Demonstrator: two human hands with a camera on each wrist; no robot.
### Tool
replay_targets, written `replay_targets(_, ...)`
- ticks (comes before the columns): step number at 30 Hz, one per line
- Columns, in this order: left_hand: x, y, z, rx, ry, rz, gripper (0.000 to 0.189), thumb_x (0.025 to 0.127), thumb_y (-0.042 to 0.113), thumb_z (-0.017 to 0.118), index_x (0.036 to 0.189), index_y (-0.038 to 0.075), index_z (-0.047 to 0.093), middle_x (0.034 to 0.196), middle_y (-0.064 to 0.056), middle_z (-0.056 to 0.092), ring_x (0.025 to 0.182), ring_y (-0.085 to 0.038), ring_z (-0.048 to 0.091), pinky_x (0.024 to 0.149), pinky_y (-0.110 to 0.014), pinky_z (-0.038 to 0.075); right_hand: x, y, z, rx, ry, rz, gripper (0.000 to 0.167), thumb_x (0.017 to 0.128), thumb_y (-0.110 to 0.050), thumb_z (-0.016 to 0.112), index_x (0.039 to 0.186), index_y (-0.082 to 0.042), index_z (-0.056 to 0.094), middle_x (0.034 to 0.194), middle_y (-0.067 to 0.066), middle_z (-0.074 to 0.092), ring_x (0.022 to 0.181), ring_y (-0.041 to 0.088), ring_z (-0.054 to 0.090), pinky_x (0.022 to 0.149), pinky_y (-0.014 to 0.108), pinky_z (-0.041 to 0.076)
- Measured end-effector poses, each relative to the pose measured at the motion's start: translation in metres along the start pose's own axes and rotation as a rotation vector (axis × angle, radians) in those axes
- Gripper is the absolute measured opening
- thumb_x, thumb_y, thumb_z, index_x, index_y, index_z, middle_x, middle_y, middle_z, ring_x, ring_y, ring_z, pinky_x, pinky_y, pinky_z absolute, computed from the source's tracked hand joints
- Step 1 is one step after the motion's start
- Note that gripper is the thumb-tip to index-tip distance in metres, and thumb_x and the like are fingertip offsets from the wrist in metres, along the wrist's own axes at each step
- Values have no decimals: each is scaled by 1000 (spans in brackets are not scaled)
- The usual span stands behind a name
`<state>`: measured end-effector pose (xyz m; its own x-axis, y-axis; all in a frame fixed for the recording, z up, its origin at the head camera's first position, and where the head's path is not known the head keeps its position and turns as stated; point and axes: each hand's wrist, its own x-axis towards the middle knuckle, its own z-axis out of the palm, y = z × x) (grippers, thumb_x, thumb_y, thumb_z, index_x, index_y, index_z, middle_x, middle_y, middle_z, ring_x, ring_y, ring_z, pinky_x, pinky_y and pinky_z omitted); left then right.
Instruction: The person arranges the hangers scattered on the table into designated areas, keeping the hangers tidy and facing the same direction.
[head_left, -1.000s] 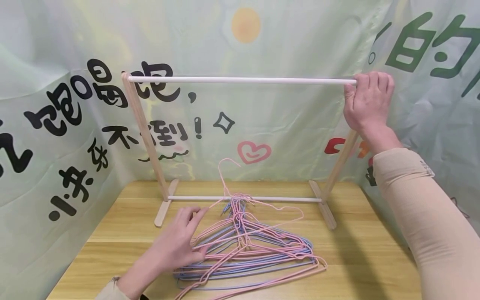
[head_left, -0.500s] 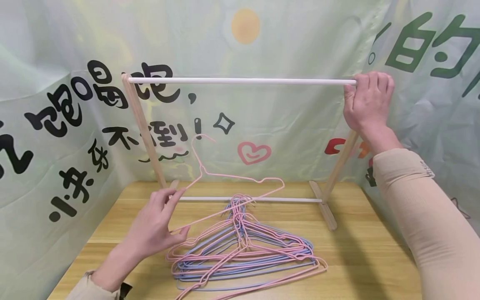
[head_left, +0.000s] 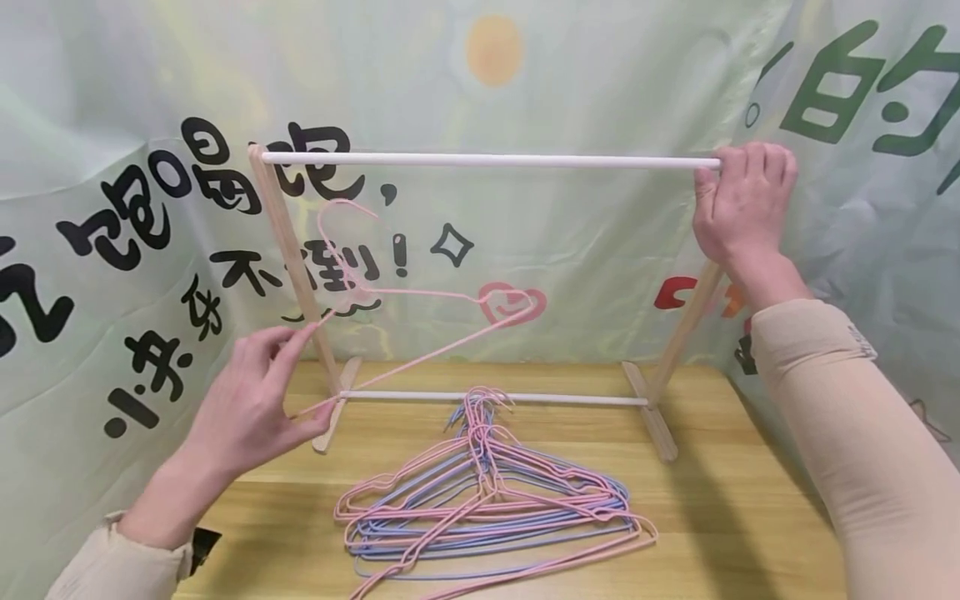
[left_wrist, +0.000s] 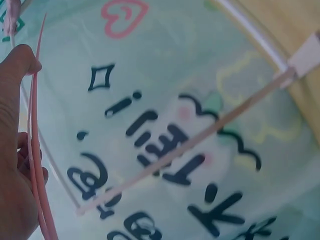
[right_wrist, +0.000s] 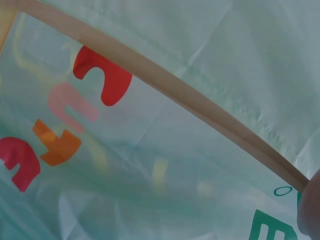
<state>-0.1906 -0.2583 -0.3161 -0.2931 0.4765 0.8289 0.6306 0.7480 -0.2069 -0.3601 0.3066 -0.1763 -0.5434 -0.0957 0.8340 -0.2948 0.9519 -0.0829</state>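
Observation:
My left hand holds one pink wire hanger by its left end, raised in front of the rack's left post. Its hook points up, below the rack's white top bar and apart from it. In the left wrist view, thumb and fingers pinch the pink wire between them. My right hand grips the top right corner of the rack, covering that joint. The right wrist view shows the wooden post and a bit of that hand. A pile of pink and blue hangers lies on the table.
The rack's lower white bar runs just behind the piled hooks. Its wooden feet stand on the wooden table. A printed cloth hangs close behind and on both sides.
My left hand has drawn the pink hanger off the pile, moving up and to the left. The right hand keeps its grip on the rack's corner.

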Motion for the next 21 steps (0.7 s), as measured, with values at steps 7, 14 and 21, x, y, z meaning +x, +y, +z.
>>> replay_targets(7, 18, -20, -22, 48, 23, -4, 81, 90, 53, 55, 141, -10, 55, 118, -36, 52, 91, -49, 48, 71, -52, 39, -1, 3, 1, 5, 18, -15, 59, 109, -46, 26, 126, 7, 46, 115, 29, 42, 118, 46, 30, 114, 57, 14)
replay_targets(14, 34, -39, -33, 97, 42, 16, 82, 88, 54, 55, 141, -9, 56, 119, -37, 51, 90, -52, 47, 67, -55, 39, -2, 3, 2, 5, 19, -16, 58, 110, -46, 26, 125, 7, 46, 115, 29, 41, 117, 47, 29, 114, 58, 15)
replay_targets(21, 47, -59, -39, 130, 52, 41, 82, 89, 55, 52, 138, -11, 56, 118, -39, 50, 89, -54, 45, 64, -56, 38, -1, 4, 2, 7, 22, -17, 58, 110, -45, 27, 125, 7, 46, 115, 28, 41, 117, 46, 30, 114, 57, 15)
